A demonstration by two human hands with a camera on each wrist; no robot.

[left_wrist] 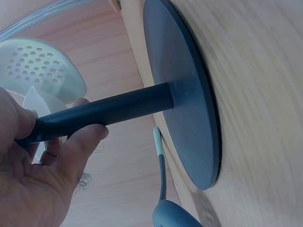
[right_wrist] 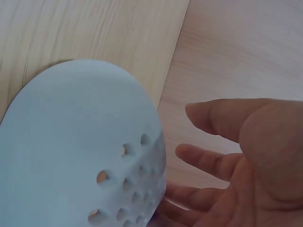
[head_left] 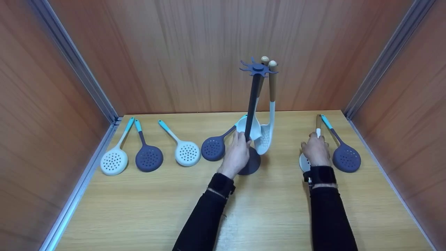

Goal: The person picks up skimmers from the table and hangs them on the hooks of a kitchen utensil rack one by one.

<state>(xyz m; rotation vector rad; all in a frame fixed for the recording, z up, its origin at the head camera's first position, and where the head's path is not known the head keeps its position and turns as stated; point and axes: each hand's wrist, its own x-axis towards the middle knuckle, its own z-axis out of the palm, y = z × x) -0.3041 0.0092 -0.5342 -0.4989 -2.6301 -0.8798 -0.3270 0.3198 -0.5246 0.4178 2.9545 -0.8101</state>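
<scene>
Left grip: the left hand (head_left: 237, 157) has its fingers and thumb closed round the pole of a dark blue-grey utensil stand (head_left: 252, 104); in the left wrist view we see the thumb lying along it.
Right grip: the right hand (head_left: 315, 150) is loosely spread, thumb apart from the fingers; we cannot tell whether it touches the white perforated utensil with a brown handle (head_left: 304, 162) beneath it.
Arm pose: both forearms, in black sleeves (head_left: 332, 216) with black wristbands (head_left: 322, 175), reach up from the lower edge of the head view, the left slanting rightward.
Stand: right of centre, with its hooked crown uppermost and its round base down on the pale wood bench (head_left: 146, 209).
Hung on it: a white ladle with a brown handle (head_left: 251, 127) and a white slotted spoon with a brown handle (head_left: 267, 134).
Left of frame: two white round skimmers with turquoise handles (head_left: 114, 161) and two dark round skimmers with turquoise handles (head_left: 149, 158).
Right of frame: another dark round skimmer (head_left: 346, 158), beside the right hand.
</scene>
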